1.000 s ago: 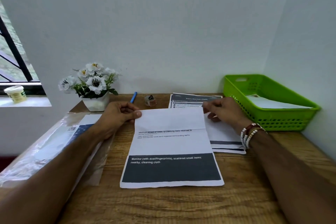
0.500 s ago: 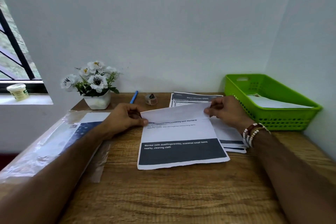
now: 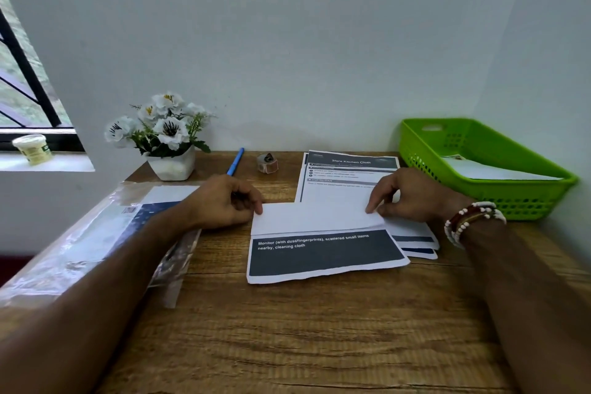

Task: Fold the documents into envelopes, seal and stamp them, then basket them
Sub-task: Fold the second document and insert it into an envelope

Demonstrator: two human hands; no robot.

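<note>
Printed document lies flat mid-table, a bit toward the far edge. Its top part is folded down twd the person, so a blank white flap covers the middle. Below the flap is a dark band w/ white text: "Monitor (with dust/fingerprints), scattered small items nearby, cleaning cloth".

Left hand: fingers curled in, thumb tip holding the flap's left end. Right hand: thumb and forefinger pinch the flap's right end, other fingers loosely bent. Beaded bracelets on the right wrist.

Under the document's right side sits a stack of printed sheets, top one headed "Store Kitchen Cloth".

Green plastic basket at the far right corner, white envelope inside. Along the far edge are a blue pen and a small roll, prob. stamps. White pot of white flowers at the far left corner. Clear plastic packet w/ paper inside along the left edge.

Wooden table, plain white walls behind and to the right. Barred window far left, small tub on the sill.
</note>
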